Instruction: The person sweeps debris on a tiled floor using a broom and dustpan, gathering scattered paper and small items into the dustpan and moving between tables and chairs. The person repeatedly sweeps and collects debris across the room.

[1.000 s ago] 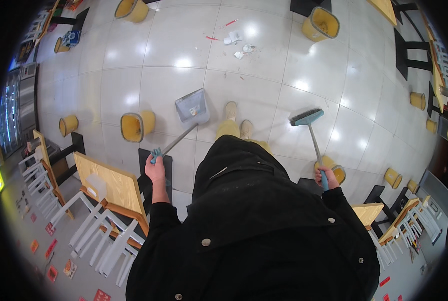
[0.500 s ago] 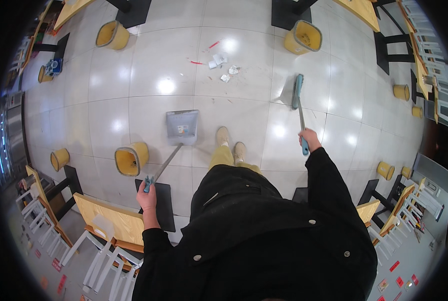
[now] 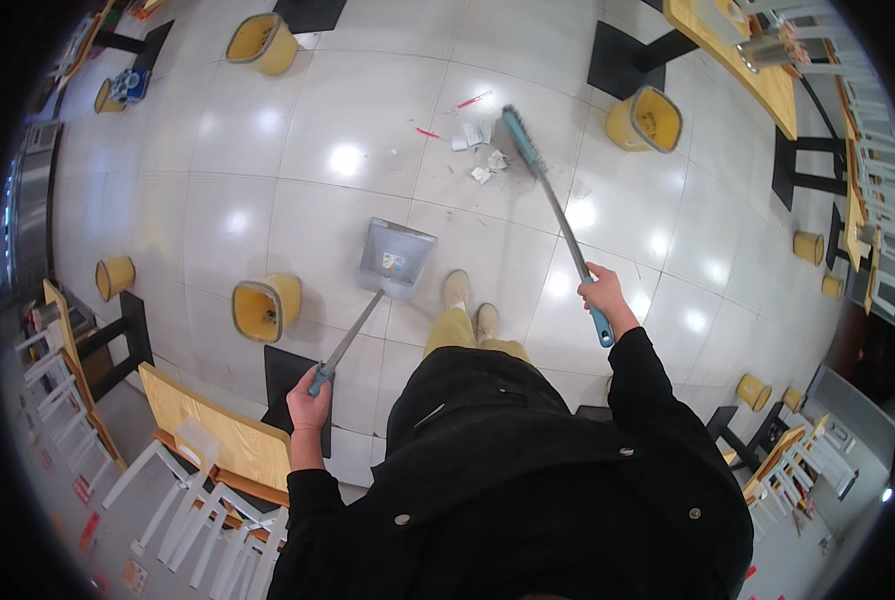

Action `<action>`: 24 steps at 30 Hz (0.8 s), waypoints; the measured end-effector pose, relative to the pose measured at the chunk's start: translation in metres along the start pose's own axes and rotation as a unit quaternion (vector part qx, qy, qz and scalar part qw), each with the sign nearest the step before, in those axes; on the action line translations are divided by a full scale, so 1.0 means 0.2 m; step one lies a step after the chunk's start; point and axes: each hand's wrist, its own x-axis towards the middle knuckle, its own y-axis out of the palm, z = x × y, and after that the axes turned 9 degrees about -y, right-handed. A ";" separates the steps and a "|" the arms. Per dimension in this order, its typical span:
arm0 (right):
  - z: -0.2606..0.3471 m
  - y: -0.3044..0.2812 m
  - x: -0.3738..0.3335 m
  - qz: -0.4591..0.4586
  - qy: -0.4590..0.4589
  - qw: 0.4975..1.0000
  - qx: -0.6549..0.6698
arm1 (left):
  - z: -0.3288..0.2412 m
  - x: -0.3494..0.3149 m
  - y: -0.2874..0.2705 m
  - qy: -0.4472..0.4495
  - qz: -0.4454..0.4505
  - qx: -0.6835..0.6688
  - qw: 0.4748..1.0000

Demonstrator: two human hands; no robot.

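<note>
My left hand [image 3: 308, 404] is closed round the blue grip of a long-handled dustpan [image 3: 399, 247]. The grey pan rests on the tiles ahead of my shoes, its open side facing away from me. In my right hand [image 3: 605, 291] is the handle of a broom [image 3: 523, 143] with a blue-green head and dark bristles. That head is just right of a small litter pile: crumpled white paper [image 3: 497, 160], white scraps [image 3: 465, 136] and a red strip [image 3: 474, 100]. Another red strip [image 3: 427, 133] lies to the left. Grey dust shows beside the bristles.
Yellow bins stand around: one [image 3: 266, 307] left of the dustpan, one [image 3: 263, 44] far left, one [image 3: 645, 120] far right. Wooden tables [image 3: 217, 420] with white chairs [image 3: 182, 510] line both sides. A black table base [image 3: 297, 390] lies near my left hand.
The broom head has swung left and away from me, from open floor to the litter's right edge. My left hand and the dustpan have shifted slightly right in view. The view has turned a little.
</note>
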 end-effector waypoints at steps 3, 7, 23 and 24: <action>0.13 -0.01 0.23 -0.019 -0.081 0.995 -0.059 | -0.07 -0.02 0.01 -0.011 0.022 0.016 1.000; 0.41 0.05 0.77 -0.003 -0.102 0.975 -0.199 | -0.14 -0.05 0.02 -0.033 0.048 0.041 0.997; 0.38 0.25 0.81 0.197 -0.229 0.796 -0.525 | -0.27 -0.15 0.20 0.021 0.028 0.039 0.999; 0.34 0.18 0.75 0.207 -0.221 0.784 -0.542 | -0.27 -0.16 0.20 0.022 0.028 0.034 0.999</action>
